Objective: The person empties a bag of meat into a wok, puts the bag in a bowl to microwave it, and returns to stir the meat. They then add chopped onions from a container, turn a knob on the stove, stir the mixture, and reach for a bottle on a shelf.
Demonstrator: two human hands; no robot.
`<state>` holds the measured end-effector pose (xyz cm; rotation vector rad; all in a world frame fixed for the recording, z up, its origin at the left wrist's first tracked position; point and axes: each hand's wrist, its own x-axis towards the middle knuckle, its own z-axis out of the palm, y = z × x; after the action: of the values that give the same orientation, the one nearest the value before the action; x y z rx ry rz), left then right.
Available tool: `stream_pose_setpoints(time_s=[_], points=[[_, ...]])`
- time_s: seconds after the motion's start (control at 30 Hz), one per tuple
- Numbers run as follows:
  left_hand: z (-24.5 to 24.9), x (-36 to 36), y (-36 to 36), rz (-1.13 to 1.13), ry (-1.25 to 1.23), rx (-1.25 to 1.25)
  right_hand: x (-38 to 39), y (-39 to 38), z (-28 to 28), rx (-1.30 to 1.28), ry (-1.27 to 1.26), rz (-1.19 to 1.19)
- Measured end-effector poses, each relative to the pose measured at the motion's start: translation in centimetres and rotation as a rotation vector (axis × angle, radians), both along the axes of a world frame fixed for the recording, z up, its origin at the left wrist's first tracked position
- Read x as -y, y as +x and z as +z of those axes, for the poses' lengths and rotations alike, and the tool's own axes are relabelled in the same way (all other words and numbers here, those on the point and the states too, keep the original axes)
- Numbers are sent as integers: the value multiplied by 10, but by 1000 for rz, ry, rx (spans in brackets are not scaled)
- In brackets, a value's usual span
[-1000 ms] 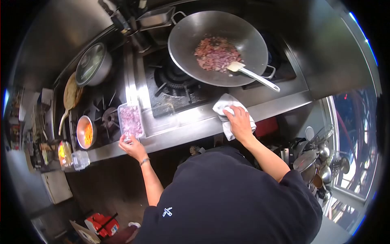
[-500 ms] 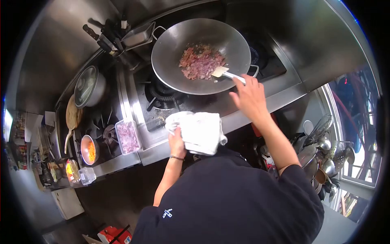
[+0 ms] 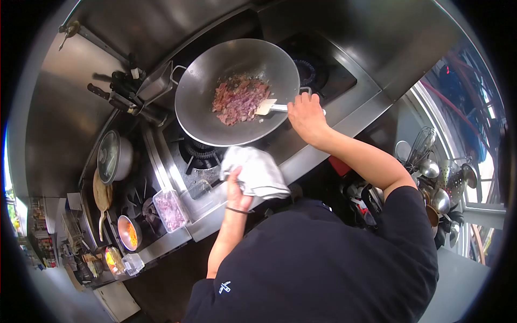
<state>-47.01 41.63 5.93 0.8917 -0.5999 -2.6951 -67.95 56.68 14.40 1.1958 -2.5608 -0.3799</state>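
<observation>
Hands: since half a second ago the right hand, then looser at the handle, has closed around the spatula, and the left hand has brought the white towel closer to the wok.
Left grip: fingers and thumb pinch the folded towel, which is slightly blurred and hangs in front of the stove's front edge.
Towel: its far end meets the wok's near rim in this view; whether they touch, I cannot tell.
Plastic container: at the stove's front, left of the towel, holding chopped pinkish-purple pieces.
Small bowl: just left of the container, with orange bits inside.
Right grip: wrapped round the handle beside the wok's right-hand loop.
Spatula head: pale, resting against the chopped pink and red food.
Wok: on the stove, beyond both hands.
Knives: bunched upright, farther back to the left.
</observation>
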Motion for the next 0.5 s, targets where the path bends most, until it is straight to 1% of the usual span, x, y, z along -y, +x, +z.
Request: stream_pose_setpoints(time_s=[0.03,0.07,0.1,0.13,0.17,0.2,0.23,0.27,0.3,0.37,0.4,0.47,0.5], points=[[1,-16,-8,-69,67,19,-1,-2,3,-3,15,-11],[7,-32,-19,-119,74,74,-2,-4,6,-4,10,-14],[2,-45,-33,-175,165,53,-5,-7,12,95,-6,-49],[-3,-57,-48,-235,148,35,-7,-10,17,194,-21,-80],[3,-72,-65,-263,174,23,-11,-14,21,194,-22,-75],[2,-83,-83,-287,227,5,-19,-20,26,258,-74,-49],[-1,-94,-103,-291,252,-45,-26,-27,32,322,-124,-19],[-1,-105,-120,-298,328,-118,-36,-27,42,344,-167,-11],[2,-116,-136,-289,328,-181,-43,-30,50,416,-184,-55],[34,-136,-158,-230,278,-247,-59,-32,60,405,-198,-55],[42,-143,-167,-186,246,-280,-65,-38,62,402,-193,-35],[44,-151,-188,-82,192,-291,-75,-48,63,408,-330,-110],[42,-152,-202,-16,202,-298,-79,-54,68,475,-381,-170]])
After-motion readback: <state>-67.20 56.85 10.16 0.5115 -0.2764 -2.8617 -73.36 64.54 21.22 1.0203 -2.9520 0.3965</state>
